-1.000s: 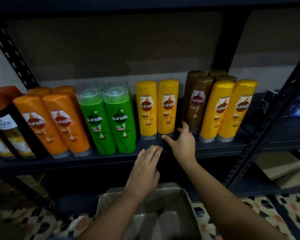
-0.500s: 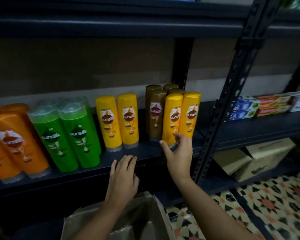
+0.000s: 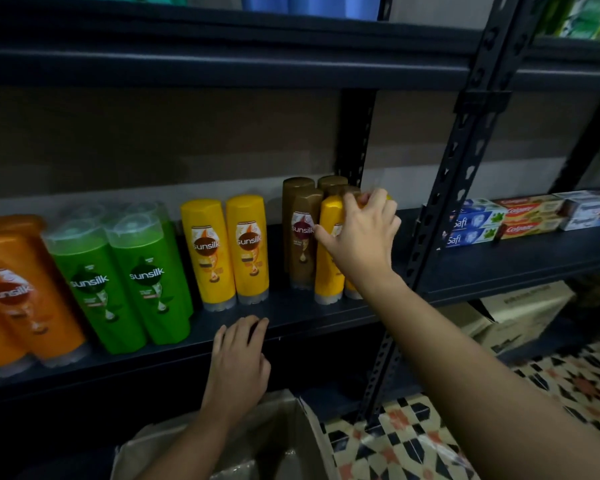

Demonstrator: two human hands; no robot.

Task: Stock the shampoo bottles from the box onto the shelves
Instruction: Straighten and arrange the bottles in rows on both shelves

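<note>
The right hand holds the top of a yellow bottle that stands near the front edge of the shelf, beside the brown bottles. The left hand rests with relaxed fingers on the shelf's front edge, above the box.

Bare forearms, sleeveless, unadorned hands

Glossy plastic bottles (clear-capped green ones), matt metal shelf
</note>
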